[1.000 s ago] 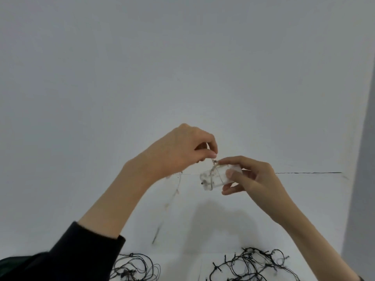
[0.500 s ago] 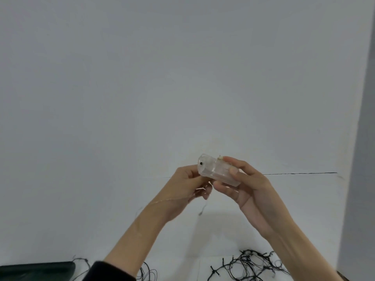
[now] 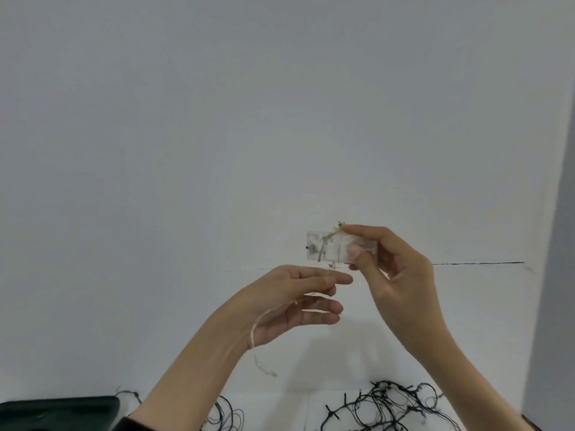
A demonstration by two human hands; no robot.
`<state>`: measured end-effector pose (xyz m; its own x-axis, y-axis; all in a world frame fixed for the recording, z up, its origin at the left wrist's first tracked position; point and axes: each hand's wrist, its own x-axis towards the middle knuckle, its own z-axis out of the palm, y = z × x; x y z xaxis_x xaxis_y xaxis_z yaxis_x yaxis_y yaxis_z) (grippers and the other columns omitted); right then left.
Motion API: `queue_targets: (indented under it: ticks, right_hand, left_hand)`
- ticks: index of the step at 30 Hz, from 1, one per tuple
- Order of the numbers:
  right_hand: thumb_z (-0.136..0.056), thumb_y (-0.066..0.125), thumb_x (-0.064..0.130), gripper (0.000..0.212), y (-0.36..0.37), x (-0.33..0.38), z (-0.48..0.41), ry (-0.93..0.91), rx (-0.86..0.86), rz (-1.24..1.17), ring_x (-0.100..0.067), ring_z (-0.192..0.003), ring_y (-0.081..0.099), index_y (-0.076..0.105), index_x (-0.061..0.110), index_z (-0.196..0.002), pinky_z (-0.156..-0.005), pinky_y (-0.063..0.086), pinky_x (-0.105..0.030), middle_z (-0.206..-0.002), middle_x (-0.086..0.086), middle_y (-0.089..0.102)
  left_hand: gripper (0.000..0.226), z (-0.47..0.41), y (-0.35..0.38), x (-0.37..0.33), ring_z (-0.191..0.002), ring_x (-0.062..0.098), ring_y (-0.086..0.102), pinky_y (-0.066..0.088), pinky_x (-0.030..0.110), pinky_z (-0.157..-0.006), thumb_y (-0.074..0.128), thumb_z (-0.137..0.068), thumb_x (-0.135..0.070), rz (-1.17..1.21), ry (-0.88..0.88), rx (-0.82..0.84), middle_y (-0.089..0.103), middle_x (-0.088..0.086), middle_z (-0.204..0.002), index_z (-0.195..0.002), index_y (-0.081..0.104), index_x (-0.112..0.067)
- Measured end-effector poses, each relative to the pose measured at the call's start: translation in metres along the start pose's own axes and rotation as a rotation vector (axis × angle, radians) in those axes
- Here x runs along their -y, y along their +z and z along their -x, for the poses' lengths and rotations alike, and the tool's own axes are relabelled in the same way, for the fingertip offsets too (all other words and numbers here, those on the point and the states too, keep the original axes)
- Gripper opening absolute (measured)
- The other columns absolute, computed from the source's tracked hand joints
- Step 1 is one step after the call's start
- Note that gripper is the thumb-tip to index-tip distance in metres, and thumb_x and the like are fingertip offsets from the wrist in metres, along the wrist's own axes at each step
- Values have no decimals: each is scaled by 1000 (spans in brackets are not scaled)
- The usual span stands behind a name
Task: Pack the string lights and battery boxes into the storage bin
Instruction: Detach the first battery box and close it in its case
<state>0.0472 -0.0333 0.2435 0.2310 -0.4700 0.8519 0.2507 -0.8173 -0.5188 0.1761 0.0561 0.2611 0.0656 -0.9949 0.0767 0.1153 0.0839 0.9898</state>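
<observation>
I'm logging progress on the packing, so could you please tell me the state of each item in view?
Battery box, gripped in right hand, wire wound round it.
Thin wire, loose end draped over left hand.
Black string lights, tangled, not yet packed.
Dark bin, edge only, contents hidden.
</observation>
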Motion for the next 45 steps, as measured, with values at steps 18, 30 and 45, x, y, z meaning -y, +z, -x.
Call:
queue_targets:
  ticks: [18, 30, 45]
  right_hand:
    - [-84, 55, 1, 26, -5, -20, 5, 245, 301, 333, -13, -71, 64, 71, 20, -93, -73, 56, -36, -76, 8, 65]
    - [-77, 62, 3, 21, -30, -19, 13, 739, 738, -444, -34, -83, 67, 68, -2, -96, -70, 57, -37, -96, -24, 67]
    - [-42, 93, 11, 47, -15, -13, 34, 853, 439, -985, -30, -74, 69, 72, 1, -83, -60, 58, -32, -90, -22, 68]
  left_hand:
    - [17, 0, 8, 5, -77, 18, 58, 39, 27, -64, 44, -96, -16, -1704, 441, -202, 60, 1, -88, -101, 61, -17]
    - [4, -3, -17, -22, -47, 7, 47, 40, 18, -52, 70, -82, -10, -842, 41, 210, 64, -1, -60, -83, 73, -11]
    - [5, -8, -21, 34, -69, 12, 61, 48, 19, -64, 71, -79, -16, -136, 60, -24, 68, 4, -77, -77, 75, -15]
